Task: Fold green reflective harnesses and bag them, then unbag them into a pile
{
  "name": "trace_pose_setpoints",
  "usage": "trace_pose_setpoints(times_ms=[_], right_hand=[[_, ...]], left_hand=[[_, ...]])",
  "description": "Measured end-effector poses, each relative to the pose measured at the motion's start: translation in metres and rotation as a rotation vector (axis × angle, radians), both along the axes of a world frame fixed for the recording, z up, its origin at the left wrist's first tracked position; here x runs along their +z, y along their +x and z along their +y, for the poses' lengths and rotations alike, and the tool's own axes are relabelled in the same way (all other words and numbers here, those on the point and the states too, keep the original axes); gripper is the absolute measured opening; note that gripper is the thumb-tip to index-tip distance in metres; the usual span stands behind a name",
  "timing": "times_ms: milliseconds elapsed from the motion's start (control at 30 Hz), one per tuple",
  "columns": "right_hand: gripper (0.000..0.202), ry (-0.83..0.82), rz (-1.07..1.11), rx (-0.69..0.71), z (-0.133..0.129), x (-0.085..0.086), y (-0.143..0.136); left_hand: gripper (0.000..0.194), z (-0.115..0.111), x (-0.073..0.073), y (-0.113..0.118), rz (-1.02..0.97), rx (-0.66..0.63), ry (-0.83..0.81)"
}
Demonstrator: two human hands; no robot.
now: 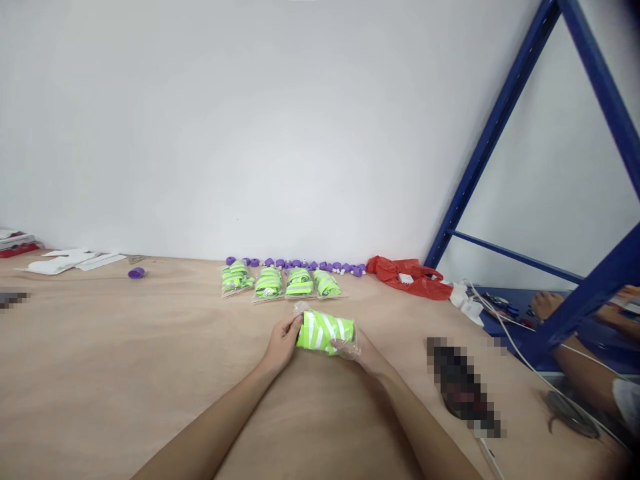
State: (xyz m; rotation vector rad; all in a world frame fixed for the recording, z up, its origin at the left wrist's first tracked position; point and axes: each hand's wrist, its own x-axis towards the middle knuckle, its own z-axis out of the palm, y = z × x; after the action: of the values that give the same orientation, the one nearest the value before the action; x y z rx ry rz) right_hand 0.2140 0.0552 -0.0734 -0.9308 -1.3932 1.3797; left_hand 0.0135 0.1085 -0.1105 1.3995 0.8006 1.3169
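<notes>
Between my hands, over the middle of the worktop (150,353), is a yellow-green striped roll (325,331) in clear plastic: the fingers of my left hand (281,341) are clamped on its left end, and those of my right hand (364,351) grip its right end, partly behind the film. Just beyond it lie four clear bags (269,283) of similar striped material in a row, with small purple pieces (296,265) behind them by the wall (300,133) and a crumpled red bag (430,288) to their right.
</notes>
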Motion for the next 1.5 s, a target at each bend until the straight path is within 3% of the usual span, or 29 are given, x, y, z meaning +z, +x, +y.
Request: trace_pose_setpoints(times_ms=[67, 167, 367, 467, 600, 733, 1000, 1133, 1300, 1367, 1500], right_hand=[[0.057, -0.053, 0.022, -0.034, 0.002, -0.003, 0.002], [0.048, -0.152, 0.144, -0.217, 0.007, -0.01, 0.01], [0.037, -0.136, 0.409, -0.521, 0.02, -0.017, 0.049], [0.035, -0.106, 0.529, -0.619, 0.024, -0.018, 0.064], [0.032, -0.069, 0.653, -0.685, 0.027, -0.02, 0.072], [0.028, -0.052, 0.73, -0.709, 0.027, -0.019, 0.073], [0.029, -0.028, 0.775, -0.672, 0.024, -0.013, 0.067], [0.033, -0.041, 0.744, -0.618, 0.021, -0.008, 0.059], [0.031, -0.081, 0.718, -0.577, 0.017, -0.004, 0.047], [0.031, -0.075, 0.675, -0.541, 0.016, -0.003, 0.043], [0.032, -0.075, 0.587, -0.444, 0.01, -0.002, 0.03]], left_hand=[[0.054, 0.001, -0.001, 0.001, 0.015, 0.024, -0.033], [0.063, 0.005, -0.004, -0.001, 0.044, 0.092, -0.121], [0.059, 0.022, 0.0, -0.024, 0.098, 0.258, -0.255], [0.056, 0.028, 0.002, -0.034, 0.144, 0.261, -0.304], [0.07, 0.029, 0.001, -0.036, 0.207, 0.232, -0.273], [0.082, 0.024, 0.001, -0.037, 0.289, 0.234, -0.158], [0.086, 0.004, 0.01, -0.029, 0.593, 0.321, 0.134], [0.074, 0.0, 0.013, -0.023, 0.848, 0.413, 0.229], [0.024, -0.001, 0.013, -0.022, 0.799, 0.235, 0.226], [0.023, -0.004, 0.015, -0.02, 0.727, 0.144, 0.235], [0.04, -0.011, 0.021, -0.012, 0.491, 0.004, 0.213]])
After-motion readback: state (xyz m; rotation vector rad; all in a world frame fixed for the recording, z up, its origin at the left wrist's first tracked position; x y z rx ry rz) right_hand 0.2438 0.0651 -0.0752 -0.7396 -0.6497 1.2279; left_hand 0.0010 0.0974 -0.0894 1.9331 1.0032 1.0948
